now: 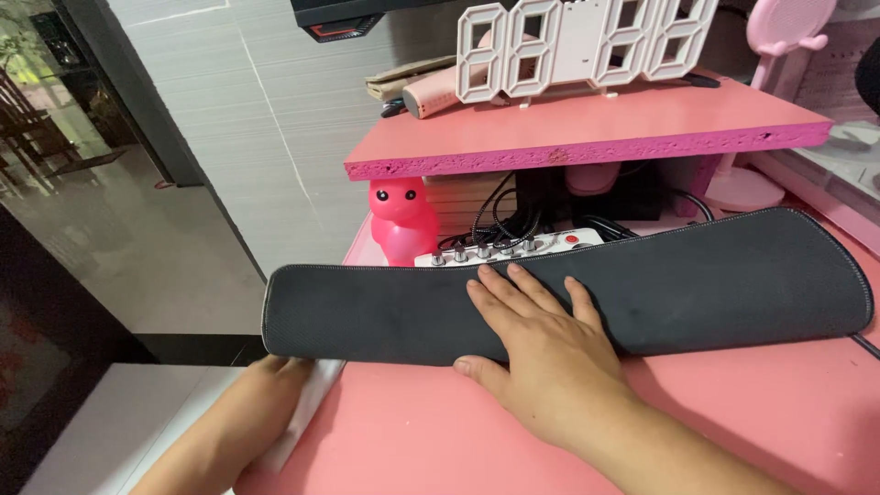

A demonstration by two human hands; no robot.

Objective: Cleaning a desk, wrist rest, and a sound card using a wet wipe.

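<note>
Your right hand (541,357) lies flat, fingers spread, on the rolled black fabric desk mat (568,293) – long axis across the pink counter (440,440) – while your left hand (275,376), grip hidden, sits under the mat's left end.

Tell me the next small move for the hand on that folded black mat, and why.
Probably push the right hand forward to fold the black desk mat farther back. The mat is doubled over with its underside up, the palm rests flat on it, and the left hand sits at the pink desk edge beneath the mat's end.
</note>
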